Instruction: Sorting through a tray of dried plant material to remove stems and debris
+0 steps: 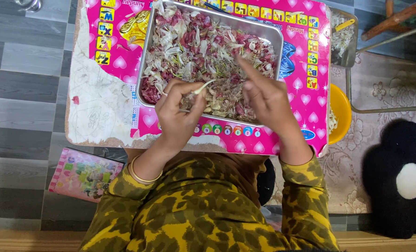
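Note:
A metal tray (142, 60) heaped with pale and pink-red flower petals and bits (203, 46) lies on a small pink printed table (306, 107). My left hand (177, 109) hovers over the tray's near edge, pinching a thin pale stalk (203, 87) between thumb and fingers. My right hand (264, 95) is beside it over the petals, index finger stretched out toward the heap, holding nothing that I can see. A gold bangle sits on my left wrist. My sleeves are yellow and olive patterned.
A yellow bowl (342, 112) with pale pieces sits right of the table, and a second metal tray (350, 37) with white bits lies behind it. A pink booklet (84, 175) lies on the grey floor at left. A black-and-white cushion (404, 177) rests on the rug at right.

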